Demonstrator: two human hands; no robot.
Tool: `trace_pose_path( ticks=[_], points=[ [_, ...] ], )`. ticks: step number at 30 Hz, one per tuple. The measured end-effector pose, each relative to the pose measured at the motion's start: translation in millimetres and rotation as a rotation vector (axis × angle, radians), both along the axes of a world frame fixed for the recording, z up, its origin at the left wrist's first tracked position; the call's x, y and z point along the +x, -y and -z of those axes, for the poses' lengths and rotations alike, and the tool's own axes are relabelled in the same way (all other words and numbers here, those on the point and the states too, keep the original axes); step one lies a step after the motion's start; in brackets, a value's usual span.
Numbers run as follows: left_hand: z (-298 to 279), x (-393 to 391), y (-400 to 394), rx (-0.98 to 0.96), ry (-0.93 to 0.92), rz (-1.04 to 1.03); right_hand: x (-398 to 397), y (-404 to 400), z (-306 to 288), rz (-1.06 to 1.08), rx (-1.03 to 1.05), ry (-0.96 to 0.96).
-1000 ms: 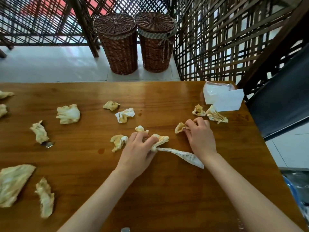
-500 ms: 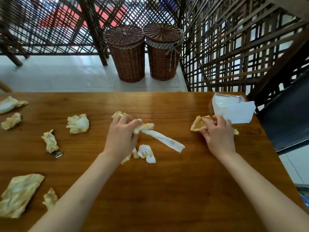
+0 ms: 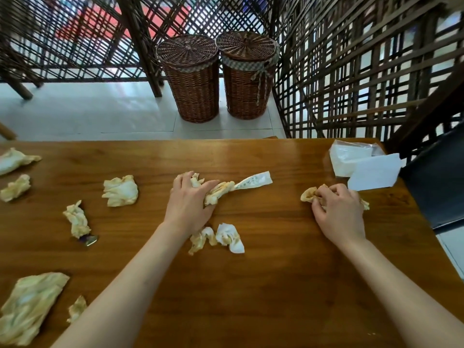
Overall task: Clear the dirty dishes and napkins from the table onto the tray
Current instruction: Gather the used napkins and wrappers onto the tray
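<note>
Several crumpled, yellow-stained napkins lie scattered on the wooden table (image 3: 263,285). My left hand (image 3: 189,202) is closed on a bunch of napkins (image 3: 218,193) at the table's middle, with a long white strip (image 3: 253,182) trailing to the right. My right hand (image 3: 337,212) grips another stained napkin wad (image 3: 310,194) near the right side. Two loose napkins (image 3: 216,238) lie just below my left hand. More lie to the left: one wad (image 3: 120,190), one on a small foil wrapper (image 3: 76,219), and a flat large one (image 3: 27,305) at the lower left. No tray or dishes are in view.
An open plastic pack of white tissues (image 3: 361,164) sits at the table's far right corner. Two lidded wicker baskets (image 3: 216,74) stand on the floor beyond the table. Lattice screens surround the area. A dark chair seat (image 3: 437,179) is beside the right edge.
My left hand moved up the table with its napkin bunch, gathering one more wad. My right hand moved right toward the tissue pack and closed on further napkins there.
</note>
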State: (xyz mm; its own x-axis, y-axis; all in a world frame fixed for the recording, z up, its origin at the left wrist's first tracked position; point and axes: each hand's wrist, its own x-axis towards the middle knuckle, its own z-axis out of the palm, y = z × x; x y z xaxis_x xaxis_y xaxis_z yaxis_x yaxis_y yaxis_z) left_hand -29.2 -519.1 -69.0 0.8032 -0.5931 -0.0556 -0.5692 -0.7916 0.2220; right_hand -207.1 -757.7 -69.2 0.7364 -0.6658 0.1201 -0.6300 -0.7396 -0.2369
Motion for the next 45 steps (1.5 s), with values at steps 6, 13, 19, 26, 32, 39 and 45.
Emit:
trace_pose_path(
  ticks=[6, 13, 19, 26, 32, 39, 45],
  points=[
    [2, -3, -1, -0.144, 0.035, 0.012, -4, -11, 1, -0.024, 0.063, 0.086],
    [-6, -11, -9, -0.298, -0.072, -0.036, -16, -27, 0, -0.055, 0.047, 0.093],
    [-23, -54, -39, -0.396, -0.161, 0.073, -36, -48, -6, -0.079, 0.063, 0.169],
    [-18, -91, -46, -0.193, -0.097, 0.196, -46, -72, -13, -0.119, 0.069, 0.218],
    [-12, -91, -43, -0.165, -0.094, 0.152, -52, -78, -12, -0.091, 0.087, 0.221],
    [-4, -94, -33, -0.261, -0.070, 0.187, -55, -75, -10, -0.078, 0.096, 0.207],
    [1, -96, -25, -0.230, -0.009, 0.074, -53, -74, -9, -0.072, 0.096, 0.185]
  ],
)
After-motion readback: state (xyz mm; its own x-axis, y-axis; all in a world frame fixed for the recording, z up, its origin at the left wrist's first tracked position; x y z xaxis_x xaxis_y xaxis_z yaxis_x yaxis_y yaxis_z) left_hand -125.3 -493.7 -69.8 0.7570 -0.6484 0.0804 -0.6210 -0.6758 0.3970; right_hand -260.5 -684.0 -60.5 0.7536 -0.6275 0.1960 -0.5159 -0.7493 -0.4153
